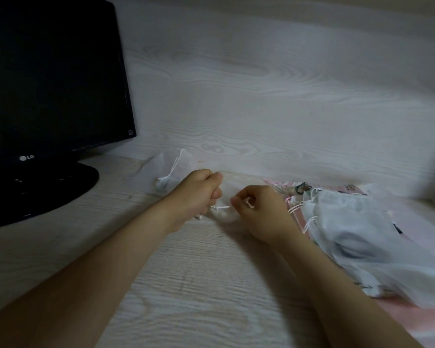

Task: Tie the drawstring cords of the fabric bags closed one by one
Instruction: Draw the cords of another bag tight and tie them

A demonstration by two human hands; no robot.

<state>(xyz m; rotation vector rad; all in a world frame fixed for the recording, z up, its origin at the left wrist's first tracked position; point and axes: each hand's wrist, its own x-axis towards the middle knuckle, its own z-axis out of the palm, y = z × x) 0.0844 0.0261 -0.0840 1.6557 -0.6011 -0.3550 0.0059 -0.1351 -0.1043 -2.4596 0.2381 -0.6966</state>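
A small white fabric bag [225, 216] lies bunched on the pale wooden desk between my hands. My left hand [196, 192] is fisted on one end of its white drawstring cord [220, 208]. My right hand [256, 212] pinches the other end of the cord, which runs taut between the two hands above the bag. Another sheer white bag [172, 169] with a cord lies behind my left hand, near the wall. A pile of white and pink bags [349, 229] with loose cords sits to the right of my right hand.
A black monitor [50, 79] on a round black stand [48, 189] fills the left side. A wood-grain wall [261, 96] rises just behind the hands. The bag pile rests on a pink sheet [407, 315] at the right.
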